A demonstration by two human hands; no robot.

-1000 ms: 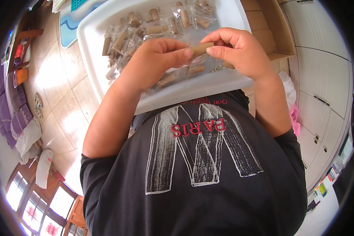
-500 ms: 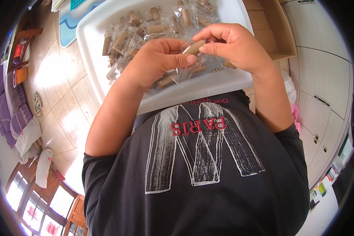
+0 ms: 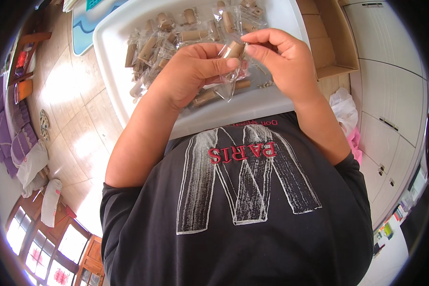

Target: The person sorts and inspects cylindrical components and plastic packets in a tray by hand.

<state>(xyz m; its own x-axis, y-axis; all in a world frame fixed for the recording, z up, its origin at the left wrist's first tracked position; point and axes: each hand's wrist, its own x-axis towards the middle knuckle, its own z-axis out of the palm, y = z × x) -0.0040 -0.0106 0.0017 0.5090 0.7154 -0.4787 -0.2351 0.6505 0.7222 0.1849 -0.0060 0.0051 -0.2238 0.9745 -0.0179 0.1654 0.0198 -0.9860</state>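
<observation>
My left hand (image 3: 190, 71) is closed around a clear plastic bag with a short brown cylinder (image 3: 234, 49) in it, thumb pressed on the front. The bag's loose end (image 3: 229, 90) hangs below the thumb. At the top of the cylinder, my right hand (image 3: 288, 59) has its thumb and index finger brought together at the bag's opening; what lies between the fingertips is too small to make out. Beneath both hands are several bagged brown cylinders (image 3: 193, 35) in a white tub (image 3: 110, 88). A few small metallic bits (image 3: 266, 84) lie near the tub's front right.
An open cardboard box (image 3: 336, 71) stands right of the tub, beside white cabinets (image 3: 386, 90). White and pink bags (image 3: 345, 112) sit below the box. At the upper left is a blue-patterned surface (image 3: 85, 28), with tiled floor (image 3: 74, 90) below.
The cylinder has turned more upright and sits deeper in the bag in my left hand. My right thumb has come off the cylinder, and the right fingers have shifted to its top.
</observation>
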